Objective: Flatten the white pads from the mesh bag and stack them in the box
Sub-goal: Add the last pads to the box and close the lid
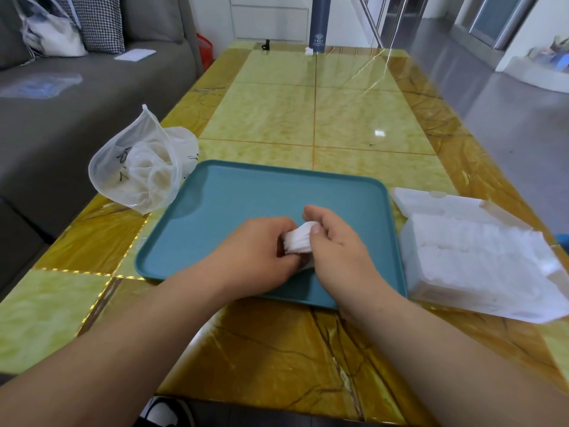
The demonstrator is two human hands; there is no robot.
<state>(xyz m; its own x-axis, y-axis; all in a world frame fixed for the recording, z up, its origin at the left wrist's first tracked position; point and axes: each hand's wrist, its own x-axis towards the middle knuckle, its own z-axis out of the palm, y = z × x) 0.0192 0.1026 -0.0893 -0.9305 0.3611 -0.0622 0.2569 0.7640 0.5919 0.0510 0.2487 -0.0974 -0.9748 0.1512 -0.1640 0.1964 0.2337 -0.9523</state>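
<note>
The mesh bag (138,174) bears dark handwritten marks, perhaps an R and a 7

The left hand (261,245) and right hand (335,241) reach in from the lower corners and meet at frame centre. Fingers curled, both pinch one crumpled white pad (300,240) between them.

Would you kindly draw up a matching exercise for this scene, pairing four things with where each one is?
Things:
1. mesh bag
2. white pad
3. box
4. dark bottle

Places:
A. at the far end of the table
B. gripped by the left hand and right hand over the teal tray
C. right of the tray
D. left of the tray, by the table's edge

Pairs: 1-D, 2-B, 3-C, 4-A
</note>
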